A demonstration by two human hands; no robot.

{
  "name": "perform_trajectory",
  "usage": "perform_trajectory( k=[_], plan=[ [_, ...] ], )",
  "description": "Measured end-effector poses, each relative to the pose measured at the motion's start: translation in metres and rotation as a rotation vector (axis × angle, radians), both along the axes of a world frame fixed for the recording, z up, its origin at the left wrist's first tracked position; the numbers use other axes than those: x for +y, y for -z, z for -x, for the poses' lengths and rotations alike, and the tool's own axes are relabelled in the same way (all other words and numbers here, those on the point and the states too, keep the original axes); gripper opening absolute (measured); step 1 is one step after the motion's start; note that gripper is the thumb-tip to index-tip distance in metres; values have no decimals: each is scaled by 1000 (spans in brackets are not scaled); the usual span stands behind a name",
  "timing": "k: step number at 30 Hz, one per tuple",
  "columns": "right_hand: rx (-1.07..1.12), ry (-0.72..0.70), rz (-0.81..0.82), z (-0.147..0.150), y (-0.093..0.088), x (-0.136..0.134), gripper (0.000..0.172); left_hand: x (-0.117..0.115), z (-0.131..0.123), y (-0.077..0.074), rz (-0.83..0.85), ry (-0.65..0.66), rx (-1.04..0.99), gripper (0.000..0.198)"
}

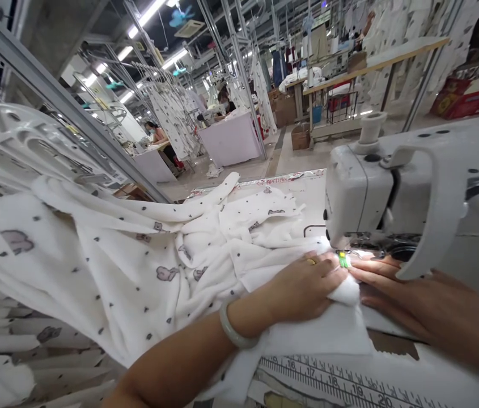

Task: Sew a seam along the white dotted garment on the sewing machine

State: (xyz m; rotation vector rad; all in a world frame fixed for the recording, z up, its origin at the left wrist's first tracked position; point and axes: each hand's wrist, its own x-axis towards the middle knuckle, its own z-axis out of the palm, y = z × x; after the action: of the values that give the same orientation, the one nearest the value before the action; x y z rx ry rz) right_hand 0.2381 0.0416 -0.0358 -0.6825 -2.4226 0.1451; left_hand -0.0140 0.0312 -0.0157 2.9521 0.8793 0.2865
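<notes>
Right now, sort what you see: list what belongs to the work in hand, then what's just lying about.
In the work:
- printed white fabric, under the left hand
- sewing machine, with the right hand near its needle area

Apparently just about:
- red box on the floor
- brown carton on the floor
- garments hanging behind

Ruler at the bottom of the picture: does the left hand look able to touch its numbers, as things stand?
Probably yes. The numbered part of the ruler lies uncovered, and nothing seems to block the left hand, though it would first have to leave the white cloth.
</notes>
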Motion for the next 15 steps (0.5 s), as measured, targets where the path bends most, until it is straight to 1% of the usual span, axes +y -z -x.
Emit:
perform_trajectory(
  k=[3, 6, 9, 12, 13, 15],
  plan=[
    [-38, -52, -157, -3, -8, -1, 29, -2, 0, -2, -2, -23, 3, 35],
    [-43, -194, -170, -4, -16, -5, 29, -9, -1, -9, 14, -78, 11, 30],
    [-46, -283, -80, -3, -19, -11, 27, -21, -1, -23, 59, -200, -32, 23],
    [-71, -306, 51, -2, -17, -16, 25, -35, -1, -37, 117, -333, -181, 25],
    [-87, -311, 83, -2, -16, -18, 24, -39, -2, -39, 124, -352, -212, 28],
    [-115, -324, 126, -3, -14, -20, 22, -46, -4, -39, 106, -336, -200, 32]
  ],
)
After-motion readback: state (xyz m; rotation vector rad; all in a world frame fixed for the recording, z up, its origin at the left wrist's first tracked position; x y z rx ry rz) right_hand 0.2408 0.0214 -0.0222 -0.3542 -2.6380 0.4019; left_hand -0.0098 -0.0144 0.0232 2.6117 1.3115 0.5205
